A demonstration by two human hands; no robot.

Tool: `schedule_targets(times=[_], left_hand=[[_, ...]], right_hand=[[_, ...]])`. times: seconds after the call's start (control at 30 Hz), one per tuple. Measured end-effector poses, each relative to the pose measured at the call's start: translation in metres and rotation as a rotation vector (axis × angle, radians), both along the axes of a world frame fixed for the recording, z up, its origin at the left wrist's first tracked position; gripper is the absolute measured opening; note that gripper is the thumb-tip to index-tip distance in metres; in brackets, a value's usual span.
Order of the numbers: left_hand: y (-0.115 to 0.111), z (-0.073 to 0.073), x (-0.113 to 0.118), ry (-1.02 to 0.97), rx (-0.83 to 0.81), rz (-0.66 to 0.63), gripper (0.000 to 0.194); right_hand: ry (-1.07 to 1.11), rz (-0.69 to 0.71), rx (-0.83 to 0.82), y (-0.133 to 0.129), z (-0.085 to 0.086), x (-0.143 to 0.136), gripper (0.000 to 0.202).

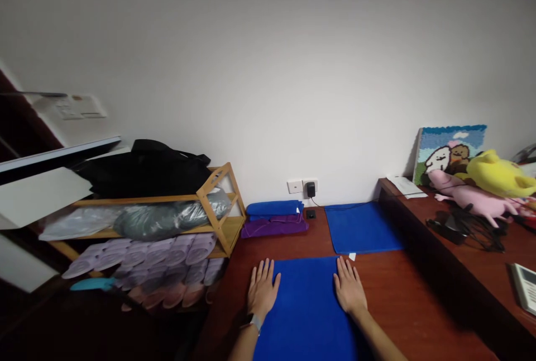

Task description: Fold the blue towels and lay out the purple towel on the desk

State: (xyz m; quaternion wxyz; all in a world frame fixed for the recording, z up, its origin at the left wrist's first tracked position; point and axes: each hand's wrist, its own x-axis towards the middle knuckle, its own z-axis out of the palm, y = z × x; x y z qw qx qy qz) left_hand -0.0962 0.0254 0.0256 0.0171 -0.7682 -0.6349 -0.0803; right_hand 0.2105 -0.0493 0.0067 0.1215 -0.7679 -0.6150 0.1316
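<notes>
Near blue cloth [307, 310]: one, spread flat on the reddish-brown table [402, 288]; taken as the clock centre, 12 toward the wall.
Left hand [263, 289]: at 10 o'clock, palm down over the cloth's side edge by its far corner; fingers extended, thumb apart; grey watch band [255, 323] on the wrist.
Right hand [350, 287]: at 2 o'clock, palm down along the opposite side edge; fingers extended, slightly spread, thumb apart.
Far blue cloth [362, 228]: at 1 o'clock, laid flat, white tag [352, 257] at its near edge.
Folded pile: at 11 o'clock, blue bundle [274, 208] upon purple bundle [274, 228], beside the wall.
Black plug adapter [310, 189]: at 12 o'clock, in the wall socket.
Wooden rack [229, 229]: at 10 o'clock, bearing black bag [151, 174] and lilac slippers [161, 252].
Plush toys: at 2 o'clock, yellow one [496, 174] resting against pink one [471, 196].
</notes>
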Motion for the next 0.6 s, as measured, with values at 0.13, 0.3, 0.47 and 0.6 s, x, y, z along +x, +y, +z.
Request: schedule_targets(times=[0.13, 0.3, 0.47, 0.6], left_hand=[[-0.019, 0.012, 0.062, -0.081, 0.134, -0.124, 0.059], [-0.057, -0.006, 0.176, -0.21, 0.002, -0.441, 0.058], [-0.057, -0.023, 0.181, -0.255, -0.095, -0.456, 0.059], [-0.033, -0.013, 0.109, -0.207, -0.129, -0.328, 0.065]], right_hand=[[-0.022, 0.001, -0.007, 0.001, 0.002, 0.0, 0.067], [-0.098, 0.062, -0.029, -0.002, -0.006, 0.004, 0.064], [-0.128, 0.088, -0.004, -0.001, -0.017, 0.006, 0.063], [-0.097, 0.017, -0.016, 0.001, -0.012, 0.003, 0.066]])
